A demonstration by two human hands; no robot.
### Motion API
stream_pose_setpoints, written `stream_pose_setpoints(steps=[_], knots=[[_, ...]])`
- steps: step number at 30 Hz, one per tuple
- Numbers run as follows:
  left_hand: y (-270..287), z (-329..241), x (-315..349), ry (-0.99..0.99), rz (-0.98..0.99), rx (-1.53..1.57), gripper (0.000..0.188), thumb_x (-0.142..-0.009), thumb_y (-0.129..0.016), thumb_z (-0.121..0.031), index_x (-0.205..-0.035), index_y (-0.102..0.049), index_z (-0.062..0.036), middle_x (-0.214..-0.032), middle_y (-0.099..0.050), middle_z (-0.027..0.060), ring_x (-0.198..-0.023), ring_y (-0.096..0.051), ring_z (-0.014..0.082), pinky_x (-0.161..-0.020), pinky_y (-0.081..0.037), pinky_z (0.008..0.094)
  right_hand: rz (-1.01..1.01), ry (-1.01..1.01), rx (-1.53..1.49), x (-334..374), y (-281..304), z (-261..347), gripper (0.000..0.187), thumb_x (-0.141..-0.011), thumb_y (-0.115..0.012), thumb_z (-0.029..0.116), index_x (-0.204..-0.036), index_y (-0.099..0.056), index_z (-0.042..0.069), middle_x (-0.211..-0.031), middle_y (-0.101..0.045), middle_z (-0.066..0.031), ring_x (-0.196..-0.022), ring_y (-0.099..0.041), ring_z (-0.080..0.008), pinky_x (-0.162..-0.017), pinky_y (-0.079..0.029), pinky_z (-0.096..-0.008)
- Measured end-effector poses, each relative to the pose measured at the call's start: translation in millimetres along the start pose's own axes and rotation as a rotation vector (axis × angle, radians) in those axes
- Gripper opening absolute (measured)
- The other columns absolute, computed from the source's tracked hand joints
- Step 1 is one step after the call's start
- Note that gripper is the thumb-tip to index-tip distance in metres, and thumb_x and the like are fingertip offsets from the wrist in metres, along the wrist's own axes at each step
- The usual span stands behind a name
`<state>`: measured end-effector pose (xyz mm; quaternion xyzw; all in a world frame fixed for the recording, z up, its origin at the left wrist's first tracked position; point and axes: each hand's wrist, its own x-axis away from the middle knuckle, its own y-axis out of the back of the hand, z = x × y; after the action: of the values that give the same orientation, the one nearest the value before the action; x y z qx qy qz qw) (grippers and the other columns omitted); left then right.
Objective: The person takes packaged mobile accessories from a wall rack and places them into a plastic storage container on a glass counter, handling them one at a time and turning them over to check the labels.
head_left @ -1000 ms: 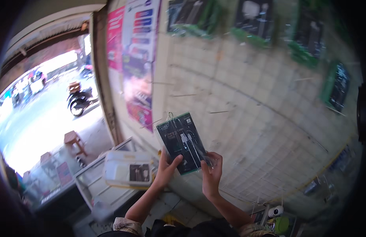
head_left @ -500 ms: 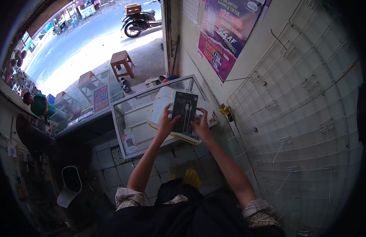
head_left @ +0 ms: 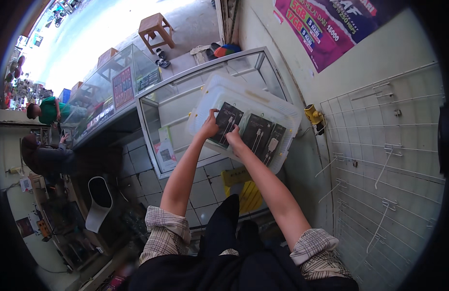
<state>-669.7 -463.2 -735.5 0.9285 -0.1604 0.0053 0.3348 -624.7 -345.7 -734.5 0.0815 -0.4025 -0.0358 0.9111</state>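
Observation:
Three black boxes printed with pictures of white charging cables are on a translucent plastic container (head_left: 244,94), which sits tilted on a glass display case (head_left: 172,93). My left hand (head_left: 210,128) grips the left side of the leftmost cable box (head_left: 229,116), fingers over its upper edge. At that box's lower right corner, my right hand (head_left: 235,139) pinches it with the thumb on top. Just right of this hand lies the middle cable box (head_left: 257,128), and beside it a narrower cable box (head_left: 276,140). Whether the boxes lie in the container or on its lid is unclear.
A wall rack of white wire grid with hooks (head_left: 389,150) stands at the right, near a yellow object (head_left: 313,114). A yellow stool (head_left: 248,194) is below the case. A white-framed chair (head_left: 99,203) stands left. Two people are beside another glass counter (head_left: 105,104) at the far left.
The cable packaging held up between both hands is now lower, at the container, where three boxes show side by side. My right hand has moved left. The view has shifted downward.

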Motion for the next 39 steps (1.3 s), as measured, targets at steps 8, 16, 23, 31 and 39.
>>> stream_pose_setpoints(steps=[8,16,23,31,39], knots=[[-37,51,-24,0.417,0.291,-0.096,0.062,-0.065,-0.058,-0.003,-0.114,-0.020,-0.0064,-0.090,-0.054,0.0305,-0.094,-0.052,0.0426,-0.081,-0.041,0.0420,-0.026,-0.228,-0.091,-49,-28,-24,0.064,-0.072,-0.040,0.007,-0.132,-0.017,0.005,-0.128,-0.034,-0.0236,-0.118,-0.036,-0.0322,-0.095,-0.031,-0.0370],[-71,74,-42,0.290,0.645,-0.296,0.060,-0.063,-0.066,-0.012,-0.117,-0.042,-0.0016,-0.111,-0.051,0.0226,-0.105,-0.050,0.0340,-0.085,-0.041,0.0371,0.156,-0.250,-0.428,-128,-23,-80,0.031,-0.079,-0.037,0.011,-0.106,-0.049,0.002,-0.100,-0.054,-0.0098,-0.089,-0.053,-0.0197,-0.080,-0.037,-0.0354],[-7,3,-12,0.165,0.199,-0.117,0.051,-0.071,-0.055,-0.003,-0.120,-0.040,-0.0017,-0.121,-0.044,0.0208,-0.114,-0.041,0.0329,-0.093,-0.034,0.0354,0.261,-0.046,-0.714,-17,-13,4,0.033,-0.084,-0.036,0.006,-0.115,-0.044,0.001,-0.105,-0.053,-0.0078,-0.096,-0.050,-0.0148,-0.080,-0.038,-0.0282],[53,-225,82,-0.218,0.051,0.410,0.042,-0.080,-0.053,-0.006,-0.120,-0.041,-0.0038,-0.116,-0.048,0.0151,-0.111,-0.044,0.0280,-0.093,-0.033,0.0334,0.207,0.400,-0.512,237,165,42,0.034,-0.089,-0.038,0.010,-0.120,-0.038,-0.003,-0.117,-0.047,-0.0136,-0.108,-0.049,-0.0228,-0.095,-0.035,-0.0321],[21,-436,179,-0.789,0.693,0.684,0.040,-0.079,-0.056,-0.007,-0.117,-0.044,-0.0032,-0.115,-0.049,0.0111,-0.111,-0.045,0.0223,-0.093,-0.034,0.0329,-0.488,0.769,-0.205,487,278,-6,0.028,-0.091,-0.039,0.013,-0.111,-0.046,-0.004,-0.104,-0.056,-0.0138,-0.098,-0.056,-0.0223,-0.088,-0.040,-0.0282]])
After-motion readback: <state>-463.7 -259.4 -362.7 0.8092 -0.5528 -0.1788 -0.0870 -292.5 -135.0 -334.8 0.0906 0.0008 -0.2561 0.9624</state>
